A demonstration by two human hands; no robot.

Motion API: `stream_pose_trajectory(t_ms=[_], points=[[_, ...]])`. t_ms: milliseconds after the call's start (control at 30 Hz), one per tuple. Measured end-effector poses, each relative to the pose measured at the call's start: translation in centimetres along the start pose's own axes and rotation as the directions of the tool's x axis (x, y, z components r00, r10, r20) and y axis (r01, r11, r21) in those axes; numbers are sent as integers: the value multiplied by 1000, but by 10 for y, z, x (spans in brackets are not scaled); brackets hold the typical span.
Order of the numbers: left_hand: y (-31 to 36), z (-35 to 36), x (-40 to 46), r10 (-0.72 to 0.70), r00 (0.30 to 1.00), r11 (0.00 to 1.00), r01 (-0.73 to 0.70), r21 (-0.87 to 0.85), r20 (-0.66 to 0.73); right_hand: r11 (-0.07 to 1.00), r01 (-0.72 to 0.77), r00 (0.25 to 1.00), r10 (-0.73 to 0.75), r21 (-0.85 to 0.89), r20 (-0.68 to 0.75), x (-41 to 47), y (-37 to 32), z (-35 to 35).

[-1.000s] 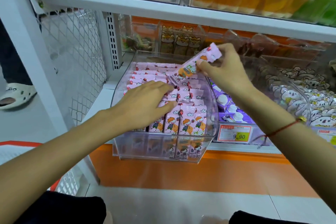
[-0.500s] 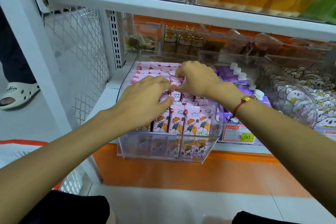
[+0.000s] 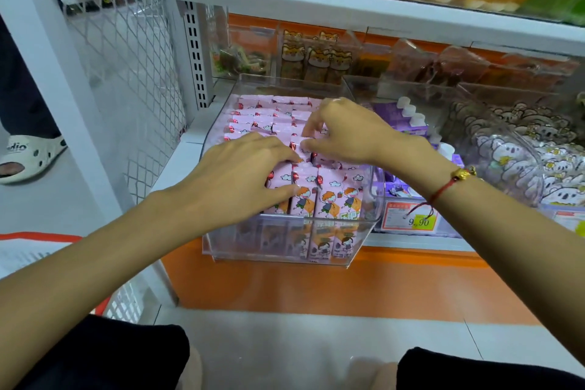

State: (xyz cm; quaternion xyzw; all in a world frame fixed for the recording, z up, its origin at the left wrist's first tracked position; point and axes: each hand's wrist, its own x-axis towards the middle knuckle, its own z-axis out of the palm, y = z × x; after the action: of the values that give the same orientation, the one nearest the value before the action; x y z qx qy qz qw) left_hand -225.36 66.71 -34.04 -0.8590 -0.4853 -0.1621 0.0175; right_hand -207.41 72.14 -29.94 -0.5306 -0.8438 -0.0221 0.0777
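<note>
Nearest, the left hand (image 3: 240, 177) lies flat with straight fingers, pressing down the front pink packets (image 3: 332, 199) in the clear bin (image 3: 285, 244). Just beyond, the right hand (image 3: 345, 133) pinches a single packet (image 3: 297, 141), seemingly upright, probably to push it straight down.

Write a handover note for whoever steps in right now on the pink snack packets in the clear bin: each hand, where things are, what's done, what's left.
Left hand: open, lying flat on the front rows of pink packets, pressing on them.
Right hand: fingers curled, apparently pinching one pink packet in the middle rows.
Clear bin: at the left end of the low shelf, packed with upright rows.
Done: the bin looks nearly full.
Left: probably seat the pinched packet level, then straighten the rows.
</note>
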Motion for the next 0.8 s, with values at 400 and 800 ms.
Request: stream_pose_trajectory(t_ms=[400, 800], points=[[-2, 2, 0, 7, 1000, 1000, -7, -5, -10, 814, -13, 885, 279, 581, -372, -17, -7, -2], [47, -10, -10, -198, 979, 591, 84, -802, -43, 291, 89, 758, 600, 953, -254, -103, -20, -15]])
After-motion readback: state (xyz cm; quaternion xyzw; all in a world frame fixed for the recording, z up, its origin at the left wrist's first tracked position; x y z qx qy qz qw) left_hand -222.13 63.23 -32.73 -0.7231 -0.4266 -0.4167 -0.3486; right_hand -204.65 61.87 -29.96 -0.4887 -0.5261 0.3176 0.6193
